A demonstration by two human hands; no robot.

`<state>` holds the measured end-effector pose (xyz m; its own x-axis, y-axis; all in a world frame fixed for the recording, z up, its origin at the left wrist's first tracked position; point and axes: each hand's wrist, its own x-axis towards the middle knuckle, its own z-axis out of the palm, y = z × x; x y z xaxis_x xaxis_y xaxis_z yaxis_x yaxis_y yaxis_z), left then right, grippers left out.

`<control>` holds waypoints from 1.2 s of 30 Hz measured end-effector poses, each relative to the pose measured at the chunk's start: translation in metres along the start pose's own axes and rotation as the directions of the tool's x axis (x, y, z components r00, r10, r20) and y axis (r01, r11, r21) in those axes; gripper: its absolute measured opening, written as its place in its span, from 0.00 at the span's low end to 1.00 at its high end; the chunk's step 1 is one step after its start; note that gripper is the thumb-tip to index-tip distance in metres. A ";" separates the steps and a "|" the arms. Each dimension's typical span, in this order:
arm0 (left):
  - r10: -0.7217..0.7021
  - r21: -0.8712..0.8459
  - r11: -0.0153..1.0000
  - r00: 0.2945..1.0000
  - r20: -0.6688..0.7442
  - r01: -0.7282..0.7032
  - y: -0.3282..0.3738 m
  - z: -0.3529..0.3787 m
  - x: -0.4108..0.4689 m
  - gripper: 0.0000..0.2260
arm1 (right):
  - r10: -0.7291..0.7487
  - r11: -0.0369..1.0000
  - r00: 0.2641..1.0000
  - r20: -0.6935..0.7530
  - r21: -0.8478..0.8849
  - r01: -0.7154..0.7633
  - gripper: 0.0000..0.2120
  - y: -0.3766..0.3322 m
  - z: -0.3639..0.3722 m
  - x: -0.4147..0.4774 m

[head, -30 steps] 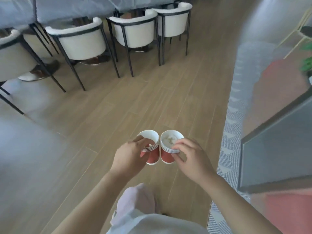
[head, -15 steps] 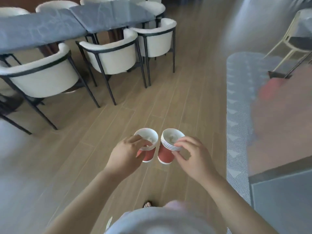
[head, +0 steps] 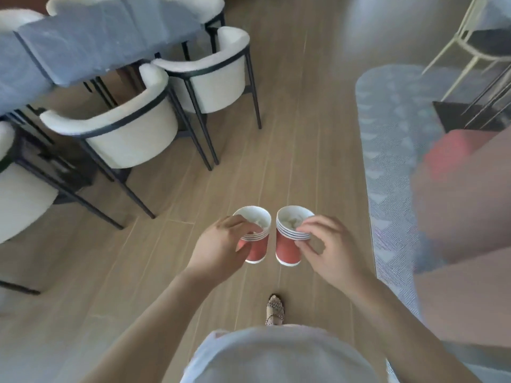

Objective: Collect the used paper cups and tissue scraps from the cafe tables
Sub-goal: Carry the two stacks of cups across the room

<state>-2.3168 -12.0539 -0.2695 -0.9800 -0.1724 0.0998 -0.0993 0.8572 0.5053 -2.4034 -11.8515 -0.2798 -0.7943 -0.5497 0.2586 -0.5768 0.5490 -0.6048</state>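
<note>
I carry two stacks of red paper cups with white rims in front of me, above the wooden floor. My left hand [head: 221, 246] grips the left cup stack [head: 256, 246] at its rim, thumb inside. My right hand [head: 329, 251] pinches the rim of the right cup stack [head: 287, 244]. Crumpled tissue scraps [head: 293, 221] lie inside the right stack's top cup, and something pale lies in the left one too. The two stacks hang side by side with a small gap.
White armchairs [head: 124, 134] with black legs stand at a grey table [head: 83, 37] on the left. A patterned grey rug [head: 392, 161] runs along the right. A blurred reddish-brown surface [head: 464, 203] fills the right edge. My sandalled foot [head: 275, 310] is on the floor below.
The view has moved forward along the floor, with the chairs and table sliding down and left. Both hands keep their hold on the cup stacks, which have drifted slightly apart.
</note>
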 end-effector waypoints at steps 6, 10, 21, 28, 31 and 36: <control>-0.015 -0.031 0.999 1.000 -0.024 0.015 -0.014 -0.002 0.162 0.12 | -0.030 0.999 1.000 0.002 -0.013 0.030 0.07 0.057 -0.011 0.158; -0.035 -0.065 0.997 0.999 -0.035 0.033 -0.036 0.005 0.256 0.11 | -0.030 1.000 0.999 0.012 0.000 0.030 0.08 0.093 0.000 0.244; 0.020 -0.072 0.997 0.999 -0.050 -0.024 -0.115 -0.002 0.581 0.11 | -0.002 1.000 1.000 -0.002 -0.030 0.002 0.07 0.196 0.015 0.553; 0.025 -0.082 0.996 0.996 -0.083 -0.032 -0.133 -0.004 0.780 0.10 | 0.009 1.000 0.997 -0.073 -0.001 -0.009 0.06 0.264 0.009 0.728; 0.009 -0.096 0.995 0.997 -0.076 -0.017 -0.145 0.004 0.864 0.11 | 0.012 1.000 0.997 -0.072 -0.004 -0.012 0.07 0.303 0.010 0.805; 0.016 -0.108 0.994 0.996 -0.085 -0.026 -0.160 0.017 1.016 0.12 | -0.022 1.000 0.998 -0.066 0.002 0.022 0.07 0.379 0.004 0.943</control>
<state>-3.2994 -12.3578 -0.2639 -0.9634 -0.1987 0.1802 -0.0549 0.8037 0.5925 -3.3706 -12.1647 -0.2683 -0.7923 -0.5190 0.3207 -0.5938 0.5354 -0.6006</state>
